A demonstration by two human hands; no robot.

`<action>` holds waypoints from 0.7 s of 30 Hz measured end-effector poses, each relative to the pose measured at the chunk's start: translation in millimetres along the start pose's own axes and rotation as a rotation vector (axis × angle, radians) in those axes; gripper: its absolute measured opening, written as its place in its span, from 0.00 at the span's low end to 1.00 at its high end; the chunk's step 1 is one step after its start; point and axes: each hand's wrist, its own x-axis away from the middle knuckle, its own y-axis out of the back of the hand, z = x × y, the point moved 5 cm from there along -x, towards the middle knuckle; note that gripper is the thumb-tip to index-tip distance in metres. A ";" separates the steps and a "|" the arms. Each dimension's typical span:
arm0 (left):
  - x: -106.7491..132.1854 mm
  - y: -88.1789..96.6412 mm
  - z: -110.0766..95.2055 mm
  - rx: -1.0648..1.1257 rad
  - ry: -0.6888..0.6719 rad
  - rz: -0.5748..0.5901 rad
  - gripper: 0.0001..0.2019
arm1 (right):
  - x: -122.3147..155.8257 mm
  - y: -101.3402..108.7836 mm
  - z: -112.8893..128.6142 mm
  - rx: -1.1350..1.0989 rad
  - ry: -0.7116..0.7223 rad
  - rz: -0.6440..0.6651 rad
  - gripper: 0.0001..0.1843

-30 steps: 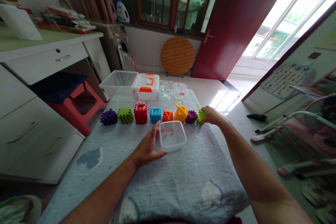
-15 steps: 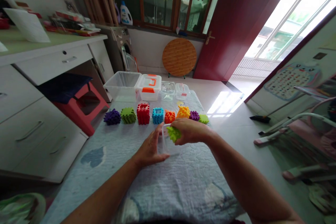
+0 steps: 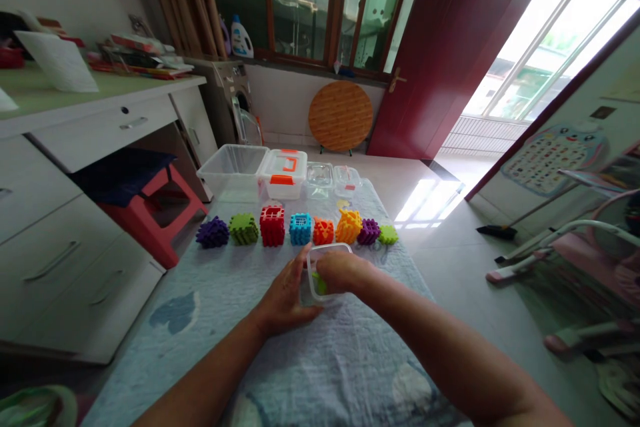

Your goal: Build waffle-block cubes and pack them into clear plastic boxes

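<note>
My left hand [image 3: 284,299] grips a small clear plastic box [image 3: 310,278] from its left side, thumb along the near edge. My right hand [image 3: 341,272] reaches down inside the box, its fingers closed on a lime-green foam puzzle block [image 3: 320,285] that is mostly hidden by the hand. Just beyond the box, a row of interlocking foam blocks crosses the bed cover: dark purple [image 3: 213,232], olive green [image 3: 244,229], red [image 3: 273,227], blue [image 3: 301,229], orange [image 3: 323,231], yellow [image 3: 349,227], purple [image 3: 369,231] and lime [image 3: 388,235].
Behind the blocks stand a large open clear bin [image 3: 233,170], a lidded box with orange clips [image 3: 283,175] and two smaller clear boxes, one [image 3: 319,178] beside the other [image 3: 346,180]. A red stool [image 3: 150,207] and white drawers [image 3: 55,260] border the left side.
My right hand has lowered the lime-green block from the box's opening down into it. My left hand keeps its hold on the box. The view has tilted slightly up.
</note>
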 end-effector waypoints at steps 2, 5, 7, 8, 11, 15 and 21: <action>-0.3 0.1 0.1 0.007 -0.004 0.000 0.60 | -0.7 0.0 -0.2 0.012 -0.004 -0.001 0.22; -0.9 0.0 1.1 0.023 -0.007 0.007 0.61 | -0.6 1.7 -1.6 0.028 -0.001 0.019 0.22; -1.2 -0.1 2.0 0.033 -0.013 0.006 0.61 | 3.4 5.8 -4.2 0.020 -0.010 0.021 0.22; -1.2 -0.2 2.4 0.038 -0.017 0.002 0.61 | 7.7 9.6 -6.5 0.009 -0.018 0.006 0.21; -0.9 -0.4 3.4 0.054 -0.021 -0.011 0.61 | 32.1 29.3 -19.6 -0.071 -0.024 -0.149 0.16; -0.7 -0.1 3.1 0.066 0.002 -0.009 0.61 | 78.3 47.3 -65.9 -0.263 -0.120 -0.387 0.08; -2.0 1.7 2.2 0.051 0.035 0.028 0.58 | 104.8 0.8 -160.2 -0.252 -0.509 -0.485 0.23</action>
